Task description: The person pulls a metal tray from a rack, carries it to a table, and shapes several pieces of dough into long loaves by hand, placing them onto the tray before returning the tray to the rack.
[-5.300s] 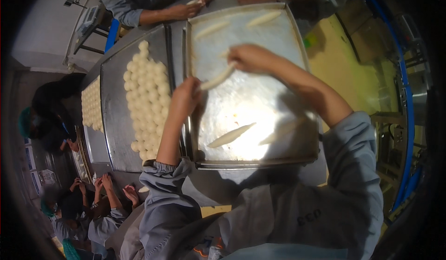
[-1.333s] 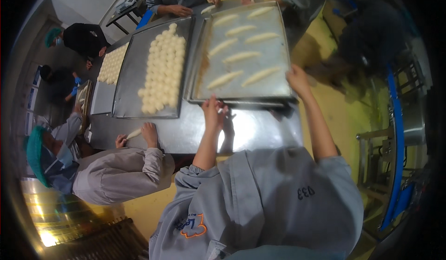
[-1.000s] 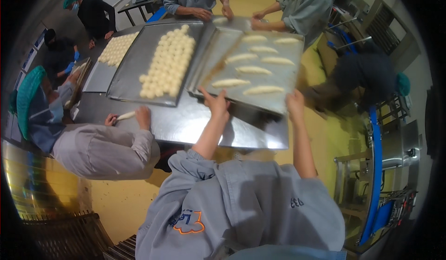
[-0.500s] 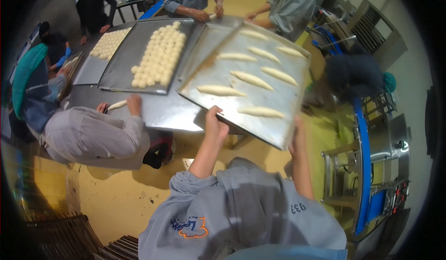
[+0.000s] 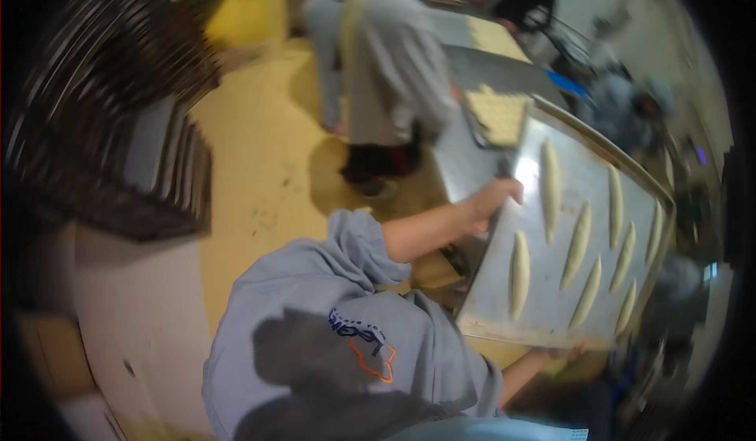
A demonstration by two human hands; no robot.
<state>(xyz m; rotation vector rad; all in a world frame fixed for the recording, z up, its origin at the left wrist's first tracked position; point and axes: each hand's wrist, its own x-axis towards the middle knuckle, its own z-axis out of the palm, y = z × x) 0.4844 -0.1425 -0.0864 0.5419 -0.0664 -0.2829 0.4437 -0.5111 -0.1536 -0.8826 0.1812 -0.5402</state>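
Observation:
A metal baking tray [image 5: 547, 283] is held off the table at the right, with several long, pointed pieces of raw dough [image 5: 552, 193] lying spaced apart on it. My left hand [image 5: 496, 202] is closed around its left edge, fingers partly hidden by the metal. At the tray's lower edge is my right hand [image 5: 565, 352], gripping from beneath. Most of its palm is out of sight.
Dark racks of stacked trays [image 5: 157, 157] stand at the left beside the yellow floor [image 5: 252, 150]. A person in grey [image 5: 394, 63] is at the metal table [image 5: 465, 153], which bears dough balls [image 5: 498, 114]. More people, blurred, are at the upper right.
My view and body have swung left, bringing the racks into sight. The tray of dough has come away from the table with me, still in both hands, and has turned.

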